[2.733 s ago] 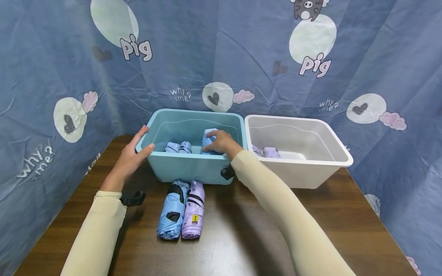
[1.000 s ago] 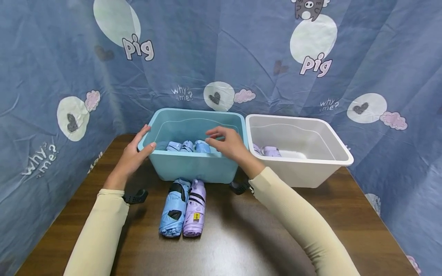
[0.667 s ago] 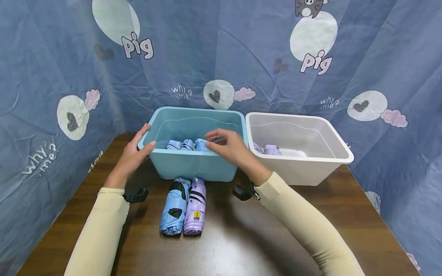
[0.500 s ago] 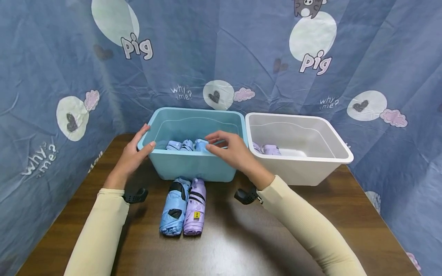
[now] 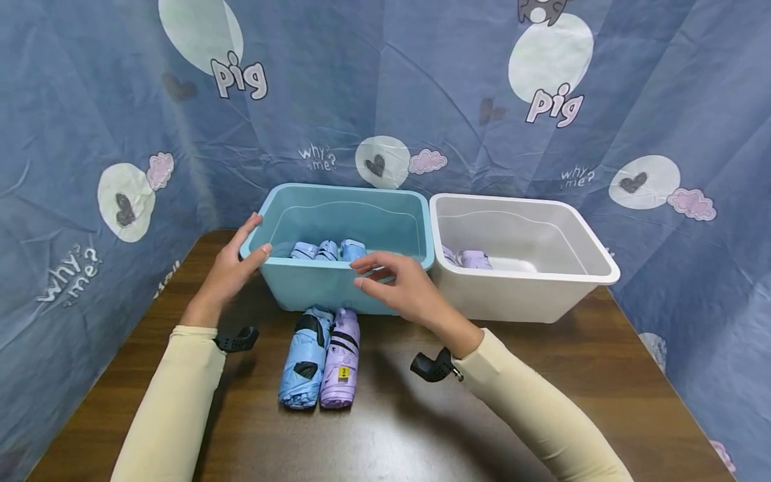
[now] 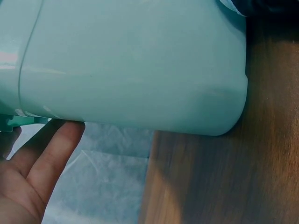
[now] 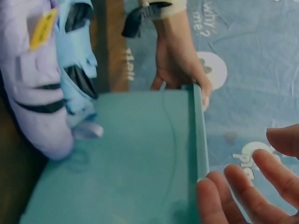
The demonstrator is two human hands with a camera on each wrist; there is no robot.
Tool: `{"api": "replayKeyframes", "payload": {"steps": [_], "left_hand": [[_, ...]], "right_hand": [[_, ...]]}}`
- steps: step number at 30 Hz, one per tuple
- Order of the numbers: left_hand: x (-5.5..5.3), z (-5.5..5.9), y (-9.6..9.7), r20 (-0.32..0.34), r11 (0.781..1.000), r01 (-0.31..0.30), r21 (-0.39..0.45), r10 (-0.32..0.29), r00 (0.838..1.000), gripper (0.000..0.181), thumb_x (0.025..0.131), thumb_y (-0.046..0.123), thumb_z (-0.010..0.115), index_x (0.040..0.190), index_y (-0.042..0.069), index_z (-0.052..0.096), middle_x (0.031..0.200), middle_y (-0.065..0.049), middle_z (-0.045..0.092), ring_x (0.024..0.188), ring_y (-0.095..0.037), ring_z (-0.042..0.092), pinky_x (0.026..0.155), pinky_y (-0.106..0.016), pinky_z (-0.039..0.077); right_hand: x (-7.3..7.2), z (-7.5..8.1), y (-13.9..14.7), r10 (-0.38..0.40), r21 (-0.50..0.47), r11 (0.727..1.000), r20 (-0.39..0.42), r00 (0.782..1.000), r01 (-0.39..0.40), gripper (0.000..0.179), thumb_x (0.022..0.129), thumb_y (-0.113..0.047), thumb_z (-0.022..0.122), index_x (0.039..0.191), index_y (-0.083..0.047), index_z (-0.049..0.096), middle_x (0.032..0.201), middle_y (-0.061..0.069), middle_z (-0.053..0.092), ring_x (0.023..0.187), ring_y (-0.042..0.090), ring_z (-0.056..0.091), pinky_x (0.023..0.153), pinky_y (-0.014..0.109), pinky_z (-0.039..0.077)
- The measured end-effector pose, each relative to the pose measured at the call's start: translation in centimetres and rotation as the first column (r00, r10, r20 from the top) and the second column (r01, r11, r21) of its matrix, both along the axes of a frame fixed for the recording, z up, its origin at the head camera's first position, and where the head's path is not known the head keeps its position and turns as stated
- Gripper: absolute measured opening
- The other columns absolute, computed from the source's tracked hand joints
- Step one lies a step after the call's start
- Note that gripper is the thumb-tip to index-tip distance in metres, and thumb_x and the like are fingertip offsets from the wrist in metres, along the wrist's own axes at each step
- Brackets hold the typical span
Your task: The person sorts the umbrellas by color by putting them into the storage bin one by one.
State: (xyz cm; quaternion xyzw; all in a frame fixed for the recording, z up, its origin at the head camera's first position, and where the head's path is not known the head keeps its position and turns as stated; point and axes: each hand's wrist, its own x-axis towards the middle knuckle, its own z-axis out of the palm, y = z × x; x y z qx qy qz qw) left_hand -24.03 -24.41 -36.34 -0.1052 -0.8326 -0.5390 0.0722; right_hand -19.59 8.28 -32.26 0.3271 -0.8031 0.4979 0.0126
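My left hand (image 5: pixel 231 268) holds the front left corner of the teal storage bin (image 5: pixel 337 288), its thumb at the front rim and its fingers along the left side. In the left wrist view, fingers (image 6: pixel 58 144) touch the bin wall beneath the rim. My right hand (image 5: pixel 400 288), holding nothing, hovers before the bin's front right, fingers loosely bent and apart. Inside the bin lie folded umbrellas, the rightmost light blue (image 5: pixel 353 250). On the table, a blue folded umbrella (image 5: pixel 304 358) lies beside a purple folded umbrella (image 5: pixel 340 355) with a yellow tag.
A white storage bin (image 5: pixel 524 294) stands right beside the teal one, with purple folded umbrellas (image 5: pixel 474 260) at its left end. Both rest on a brown wooden table (image 5: pixel 542 368). A blue printed curtain (image 5: pixel 470 100) hangs behind.
My right hand has let go of the light blue umbrella, which now lies in the teal bin. That hand has drawn back out over the front rim. My left hand stays at the corner.
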Motion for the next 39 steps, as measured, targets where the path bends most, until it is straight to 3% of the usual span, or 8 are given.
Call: {"api": "replayKeyframes", "payload": {"steps": [5, 12, 15, 23, 31, 39], "left_hand": [[0.6, 0.7, 0.4, -0.002, 1.0, 0.001, 0.011, -0.001, 1.0, 0.071, 0.096, 0.031, 0.053, 0.156, 0.015, 0.017, 0.162, -0.003, 0.008, 0.136, -0.041, 0.027, 0.096, -0.066, 0.036], [-1.1, -1.2, -0.6, 0.008, 1.0, -0.02, -0.005, 0.02, 1.0, 0.071, 0.096, 0.033, 0.053, 0.156, 0.024, 0.017, 0.162, 0.003, 0.008, 0.136, -0.038, 0.027, 0.096, -0.065, 0.037], [-1.2, -1.5, -0.7, 0.002, 1.0, -0.023, -0.006, 0.023, 1.0, 0.07, 0.096, 0.034, 0.052, 0.156, 0.025, 0.017, 0.162, 0.004, 0.008, 0.136, -0.038, 0.027, 0.095, -0.066, 0.037], [0.9, 0.8, 0.7, -0.001, 1.0, -0.007, 0.0, 0.007, 1.0, 0.071, 0.096, 0.031, 0.053, 0.156, 0.015, 0.018, 0.162, -0.004, 0.009, 0.136, -0.043, 0.027, 0.095, -0.068, 0.036], [0.8, 0.6, 0.7, 0.008, 1.0, -0.002, 0.014, 0.002, 1.0, 0.071, 0.096, 0.031, 0.053, 0.156, 0.015, 0.017, 0.162, -0.004, 0.008, 0.135, -0.043, 0.027, 0.095, -0.068, 0.035], [0.8, 0.6, 0.6, -0.002, 1.0, -0.01, -0.004, 0.01, 1.0, 0.071, 0.096, 0.032, 0.052, 0.156, 0.015, 0.017, 0.162, -0.005, 0.008, 0.135, -0.046, 0.027, 0.093, -0.07, 0.035]], "right_hand": [[0.8, -1.6, -0.4, 0.017, 0.048, 0.999, 0.005, 1.0, -0.018, 0.029, 0.091, -0.017, 0.068, 0.118, -0.007, 0.067, 0.117, 0.007, 0.067, 0.099, 0.018, 0.066, 0.084, 0.036, 0.053], [1.7, -4.0, -0.8, -0.044, 0.098, 0.995, 0.106, 0.993, 0.034, 0.029, 0.09, -0.021, 0.068, 0.119, -0.014, 0.067, 0.119, 0.006, 0.066, 0.097, 0.018, 0.065, 0.077, 0.029, 0.054], [1.9, -5.0, -1.0, -0.067, 0.105, 0.993, 0.146, 0.987, 0.052, 0.032, 0.09, -0.023, 0.069, 0.12, -0.014, 0.066, 0.119, 0.008, 0.066, 0.097, 0.019, 0.065, 0.073, 0.028, 0.054], [2.6, -7.0, -1.5, -0.122, 0.133, 0.987, 0.205, 0.971, 0.096, 0.04, 0.088, -0.026, 0.07, 0.126, -0.016, 0.062, 0.12, 0.013, 0.063, 0.098, 0.023, 0.065, 0.072, 0.032, 0.054], [3.4, -8.5, -2.2, -0.127, 0.146, 0.985, 0.234, 0.964, 0.094, 0.043, 0.087, -0.027, 0.071, 0.127, -0.014, 0.061, 0.119, 0.015, 0.062, 0.099, 0.03, 0.065, 0.071, 0.032, 0.054], [3.7, -10.0, -2.9, -0.196, 0.176, 0.972, 0.222, 0.955, 0.159, 0.049, 0.085, -0.028, 0.072, 0.13, -0.017, 0.059, 0.12, 0.017, 0.056, 0.099, 0.031, 0.064, 0.079, 0.038, 0.051]]}}
